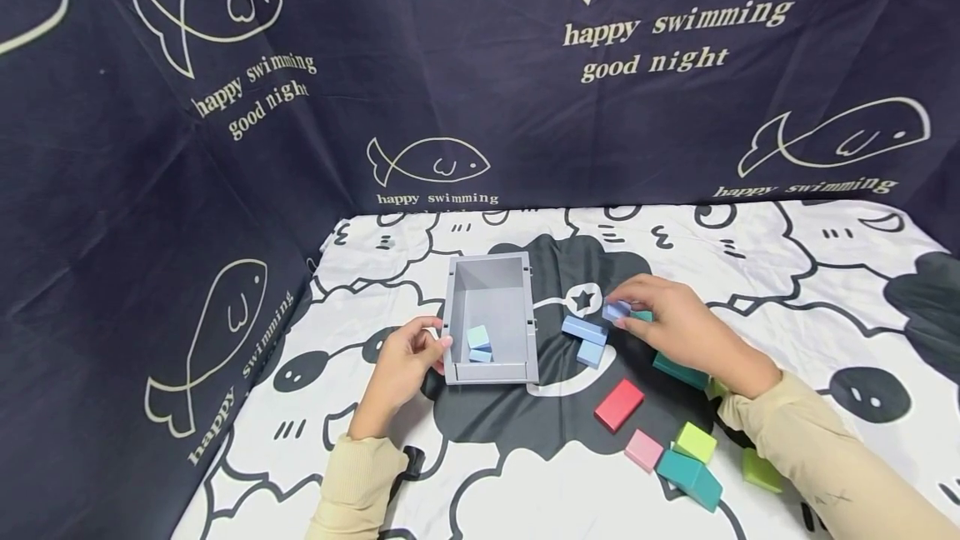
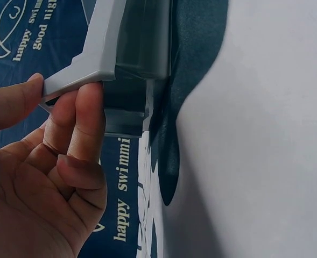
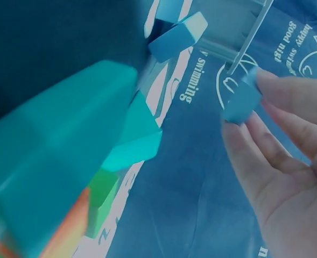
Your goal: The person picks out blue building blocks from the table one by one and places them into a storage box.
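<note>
My left hand pinches the near left edge of a grey open-topped box. In the left wrist view, thumb and fingers close on the rim of that box. Inside it lie a pale aqua block and a light blue block. To the right of the box, my right hand holds a small blue block between thumb and fingertips; the right wrist view shows this block raised off the cloth. Just left of that hand are a long blue block and a smaller blue one.
Teal blocks lie under and beside the right forearm. Nearer me are a red block, a pink block, lime green blocks and a large teal block. Dark printed curtains stand behind and left of the patterned cloth.
</note>
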`<act>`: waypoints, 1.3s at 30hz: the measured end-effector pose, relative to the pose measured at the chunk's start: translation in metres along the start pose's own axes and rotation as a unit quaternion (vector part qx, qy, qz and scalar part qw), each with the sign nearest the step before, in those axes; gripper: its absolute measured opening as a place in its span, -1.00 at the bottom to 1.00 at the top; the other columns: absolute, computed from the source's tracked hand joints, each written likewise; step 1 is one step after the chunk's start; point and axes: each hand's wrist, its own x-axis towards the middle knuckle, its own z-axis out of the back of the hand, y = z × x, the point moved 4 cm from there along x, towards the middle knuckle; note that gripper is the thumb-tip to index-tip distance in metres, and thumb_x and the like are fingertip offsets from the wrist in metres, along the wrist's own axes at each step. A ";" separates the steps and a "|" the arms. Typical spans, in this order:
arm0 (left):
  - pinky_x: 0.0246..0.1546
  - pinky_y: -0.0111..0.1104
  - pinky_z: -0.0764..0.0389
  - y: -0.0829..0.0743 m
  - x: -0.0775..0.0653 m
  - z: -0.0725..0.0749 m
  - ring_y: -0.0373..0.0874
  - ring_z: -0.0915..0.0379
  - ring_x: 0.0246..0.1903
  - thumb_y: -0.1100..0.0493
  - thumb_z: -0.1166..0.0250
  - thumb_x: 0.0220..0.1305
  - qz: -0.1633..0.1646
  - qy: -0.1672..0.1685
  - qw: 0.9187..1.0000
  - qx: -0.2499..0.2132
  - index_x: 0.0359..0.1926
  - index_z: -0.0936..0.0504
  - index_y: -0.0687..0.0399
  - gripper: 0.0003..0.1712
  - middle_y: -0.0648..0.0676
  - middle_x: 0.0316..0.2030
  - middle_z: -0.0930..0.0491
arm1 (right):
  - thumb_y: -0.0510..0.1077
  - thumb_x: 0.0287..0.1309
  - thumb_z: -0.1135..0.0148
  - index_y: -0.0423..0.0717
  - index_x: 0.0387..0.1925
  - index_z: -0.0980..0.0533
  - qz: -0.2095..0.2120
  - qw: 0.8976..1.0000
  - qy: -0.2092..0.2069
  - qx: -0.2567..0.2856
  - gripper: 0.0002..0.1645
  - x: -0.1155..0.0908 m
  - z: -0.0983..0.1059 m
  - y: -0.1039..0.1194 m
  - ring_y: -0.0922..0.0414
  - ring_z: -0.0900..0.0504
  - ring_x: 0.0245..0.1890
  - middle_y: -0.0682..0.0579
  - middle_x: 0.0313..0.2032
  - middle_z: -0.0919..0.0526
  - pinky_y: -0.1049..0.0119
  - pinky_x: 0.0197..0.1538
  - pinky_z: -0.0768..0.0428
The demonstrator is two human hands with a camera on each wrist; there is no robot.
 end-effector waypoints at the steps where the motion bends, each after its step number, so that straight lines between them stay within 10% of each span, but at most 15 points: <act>1: -0.60 -0.42 -0.43 0.000 0.000 0.000 -0.10 -0.54 -0.67 0.27 -0.30 0.21 0.000 0.000 1.000 0.000 -0.10 -0.55 0.24 -0.75 0.22 -0.66 -0.54 | -0.32 -0.05 -0.38 -0.14 -0.18 -0.63 -0.005 1.000 -0.007 0.004 -0.69 0.002 0.001 0.002 0.12 -0.61 -0.29 0.02 -0.22 -0.65 0.03 -0.23 -0.62; 14: -0.56 -0.38 -0.47 0.000 0.001 0.000 -0.08 -0.54 -0.66 0.26 -0.29 0.22 0.004 0.003 1.000 0.001 -0.09 -0.54 0.23 -0.75 0.19 -0.66 -0.53 | -0.37 -0.12 -0.42 -0.17 -0.16 -0.62 0.061 0.994 -0.070 0.050 -0.63 0.025 -0.005 0.027 0.17 -0.64 -0.34 0.00 -0.21 -0.64 0.07 -0.31 -0.66; 39: -0.54 -0.37 -0.46 0.001 0.000 0.001 -0.10 -0.55 -0.67 0.25 -0.29 0.22 0.002 -0.003 1.000 0.017 -0.09 -0.55 0.21 -0.75 0.17 -0.66 -0.55 | -0.28 -0.01 -0.39 -0.09 -0.16 -0.64 0.093 0.991 -0.020 0.092 -0.70 0.055 -0.031 0.075 0.26 -0.52 -0.12 0.11 -0.12 -0.61 0.15 -0.26 -0.62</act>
